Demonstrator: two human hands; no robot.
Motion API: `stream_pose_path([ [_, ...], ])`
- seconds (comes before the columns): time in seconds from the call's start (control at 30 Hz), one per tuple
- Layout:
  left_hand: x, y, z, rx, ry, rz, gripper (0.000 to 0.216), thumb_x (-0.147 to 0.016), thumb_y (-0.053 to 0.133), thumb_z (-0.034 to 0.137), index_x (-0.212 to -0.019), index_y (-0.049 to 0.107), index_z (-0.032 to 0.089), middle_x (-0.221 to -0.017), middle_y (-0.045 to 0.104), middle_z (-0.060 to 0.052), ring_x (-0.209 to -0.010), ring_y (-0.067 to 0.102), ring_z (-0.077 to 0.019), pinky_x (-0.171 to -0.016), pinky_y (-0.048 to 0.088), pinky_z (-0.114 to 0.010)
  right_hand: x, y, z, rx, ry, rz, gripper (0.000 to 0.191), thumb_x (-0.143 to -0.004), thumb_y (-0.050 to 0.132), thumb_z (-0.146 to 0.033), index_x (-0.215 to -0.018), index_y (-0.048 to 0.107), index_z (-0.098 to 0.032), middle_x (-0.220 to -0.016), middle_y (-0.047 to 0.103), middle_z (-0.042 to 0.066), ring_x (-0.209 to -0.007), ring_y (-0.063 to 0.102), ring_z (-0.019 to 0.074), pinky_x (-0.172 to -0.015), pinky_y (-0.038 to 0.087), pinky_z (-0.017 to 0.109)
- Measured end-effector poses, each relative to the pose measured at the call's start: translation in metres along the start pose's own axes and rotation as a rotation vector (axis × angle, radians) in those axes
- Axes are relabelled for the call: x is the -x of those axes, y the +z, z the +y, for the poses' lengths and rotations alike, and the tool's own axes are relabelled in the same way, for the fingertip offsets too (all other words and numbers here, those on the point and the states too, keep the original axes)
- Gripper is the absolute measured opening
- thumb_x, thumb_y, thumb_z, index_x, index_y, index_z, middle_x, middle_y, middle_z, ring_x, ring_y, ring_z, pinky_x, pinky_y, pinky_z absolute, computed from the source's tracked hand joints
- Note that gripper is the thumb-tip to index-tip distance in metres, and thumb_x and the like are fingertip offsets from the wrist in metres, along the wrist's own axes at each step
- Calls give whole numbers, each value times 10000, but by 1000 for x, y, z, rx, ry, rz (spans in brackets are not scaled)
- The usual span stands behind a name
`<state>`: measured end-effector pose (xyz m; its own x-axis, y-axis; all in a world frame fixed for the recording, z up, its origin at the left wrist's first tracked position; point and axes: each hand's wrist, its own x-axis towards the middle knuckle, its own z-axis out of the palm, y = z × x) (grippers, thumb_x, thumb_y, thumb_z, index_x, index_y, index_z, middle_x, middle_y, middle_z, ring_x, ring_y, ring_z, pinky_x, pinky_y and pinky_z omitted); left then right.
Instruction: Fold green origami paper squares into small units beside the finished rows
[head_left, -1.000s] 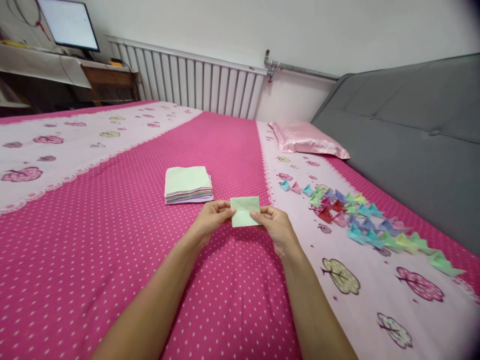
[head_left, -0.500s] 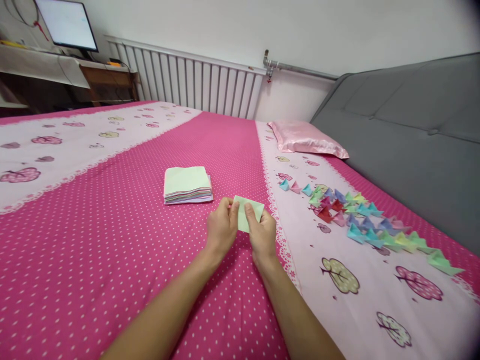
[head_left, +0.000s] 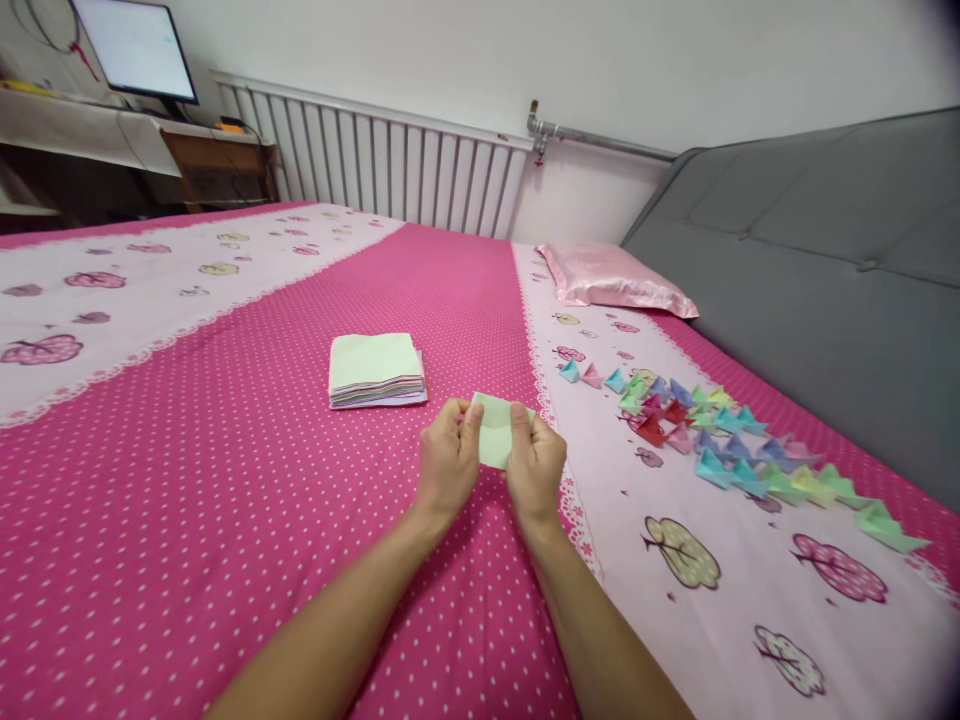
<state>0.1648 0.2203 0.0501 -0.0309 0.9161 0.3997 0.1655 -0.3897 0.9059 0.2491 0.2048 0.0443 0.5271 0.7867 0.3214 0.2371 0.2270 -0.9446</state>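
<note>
A small pale green piece of folded paper point(head_left: 494, 432) is held up between my two hands, over the bed. My left hand point(head_left: 451, 455) pinches its left edge, thumb in front and fingers curled behind. On the right edge, my right hand point(head_left: 535, 465) grips it the same way, the thumb near the upper right corner. The fingertips behind the paper are hidden. Just beyond my left hand lies a stack of coloured paper sheets point(head_left: 377, 370), a pale green one on top. To the right, several small folded paper boats point(head_left: 739, 475) in many colours stand in rows.
The bed is covered with a pink dotted and tree-patterned sheet point(head_left: 225, 480). A pink pillow point(head_left: 611, 278) lies at the far right by the grey headboard point(head_left: 817, 240). Against the wall is a radiator point(head_left: 375, 160); a desk with a monitor point(head_left: 137, 50) stands at far left.
My right thumb has moved from the paper's middle to its right edge. Both hands and the paper have shifted slightly right. The stack and boats have stayed put.
</note>
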Motion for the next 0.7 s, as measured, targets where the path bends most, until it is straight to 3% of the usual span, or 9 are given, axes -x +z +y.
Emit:
stream_pose_path([
  [0.17, -2, -1, -5, 60, -34, -14, 307, -844, 396, 397, -646, 447, 167, -547, 423, 38, -481, 382, -84, -447, 285, -194, -2, -1, 0, 43, -28, -23, 429, -832, 383, -482, -597, 507, -145, -509, 513, -7, -457, 455, 103, -426, 355, 199],
  [0.4, -8, -7, -9, 52, -57, -55, 362, -828, 414, 413, -567, 400, 163, -514, 351, 45, -467, 334, -75, -438, 249, -197, -1, -1, 1, 21, -48, -155, 417, -823, 402, -497, -607, 497, -152, -518, 489, -22, -464, 443, 94, -424, 336, 190],
  [0.7, -4, -4, -6, 11, -15, 11, 361, -850, 380, 391, -567, 381, 168, -513, 346, 47, -465, 329, -77, -435, 252, -199, -2, 1, 2, 80, -80, -111, 418, -843, 368, -469, -582, 467, -158, -503, 478, -23, -443, 418, 88, -418, 307, 191],
])
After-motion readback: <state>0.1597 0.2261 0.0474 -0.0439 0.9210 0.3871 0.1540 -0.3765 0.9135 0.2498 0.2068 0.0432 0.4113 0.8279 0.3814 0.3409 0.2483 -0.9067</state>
